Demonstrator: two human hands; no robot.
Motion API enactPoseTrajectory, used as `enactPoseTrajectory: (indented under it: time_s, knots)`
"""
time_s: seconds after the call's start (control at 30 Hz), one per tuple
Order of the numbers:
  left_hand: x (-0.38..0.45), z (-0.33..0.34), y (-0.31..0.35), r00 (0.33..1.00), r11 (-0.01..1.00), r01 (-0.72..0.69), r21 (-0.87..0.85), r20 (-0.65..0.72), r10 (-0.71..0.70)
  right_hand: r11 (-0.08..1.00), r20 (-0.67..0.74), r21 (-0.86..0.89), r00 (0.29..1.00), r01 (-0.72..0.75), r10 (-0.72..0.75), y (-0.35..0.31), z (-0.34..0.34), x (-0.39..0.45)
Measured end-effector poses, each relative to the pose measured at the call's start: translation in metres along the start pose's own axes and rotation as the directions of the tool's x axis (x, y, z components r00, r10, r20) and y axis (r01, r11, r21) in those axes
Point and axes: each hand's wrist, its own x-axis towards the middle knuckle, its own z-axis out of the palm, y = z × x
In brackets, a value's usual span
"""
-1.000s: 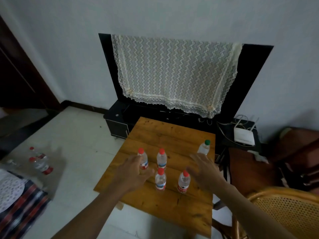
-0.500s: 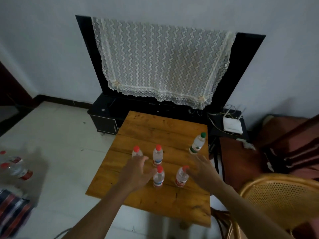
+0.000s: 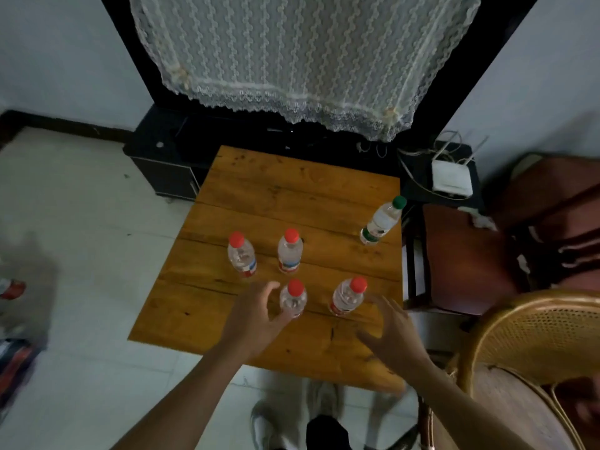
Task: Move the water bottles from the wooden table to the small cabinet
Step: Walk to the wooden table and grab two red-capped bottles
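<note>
Five small clear plastic water bottles are observed standing upright on the square orange-brown wooden table (image 3: 292, 190): four with red caps in two rows near the table's middle, and one green-capped clear bottle (image 3: 380, 220) apart, near the table's right edge. The near-left red-capped bottle (image 3: 293, 299) and the near-right red-capped bottle (image 3: 348, 297) are the ones nearest the hands; the far-left red-capped bottle (image 3: 241, 254) and the far-right red-capped bottle (image 3: 290, 250) stand just behind them.

The bottles are judged light and thin-walled, liable to dent under a hard squeeze and to tip if knocked at the cap. How full they are cannot be told in the dim light. A wrap around the mid-body, at or just above the label, is judged the sound hold; the smooth plastic may prove slippery.

The left hand (image 3: 256, 319) is extended over the table's near half, palm turned inward, thumb and fingers spread in a curve round the near-left bottle; contact appears close or slight, but no closed hold is seen. The right hand (image 3: 394, 332) is held just beside the near-right bottle, fingers spread and blurred, gripping nothing.

The small cabinet cannot be identified with certainty.
</note>
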Motion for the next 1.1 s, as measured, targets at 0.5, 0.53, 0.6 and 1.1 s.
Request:
enactPoseTrajectory:
  time_s: [0.5,0.53,0.6,1.1]
  knots:
    - [0.048,0.094,-0.055,0.978,0.974,-0.159,-0.16,-0.162,0.133,0.904,-0.204,0.427,0.973,-0.013,0.11,0.054,0.085,0.076]
    - [0.048,0.095,-0.055,0.977,0.973,-0.161,-0.165,-0.165,0.133,0.898,-0.213,0.441,0.971,-0.004,0.108,0.053,0.086,0.079]
    - [0.049,0.097,-0.056,0.978,0.973,-0.156,-0.17,-0.161,0.129,0.897,-0.235,0.441,0.967,0.018,0.096,0.052,0.088,0.081]
    - [0.058,0.095,-0.051,0.971,0.973,-0.165,-0.159,-0.197,0.132,0.951,-0.311,0.288,0.95,0.111,-0.017,0.054,0.082,0.086]
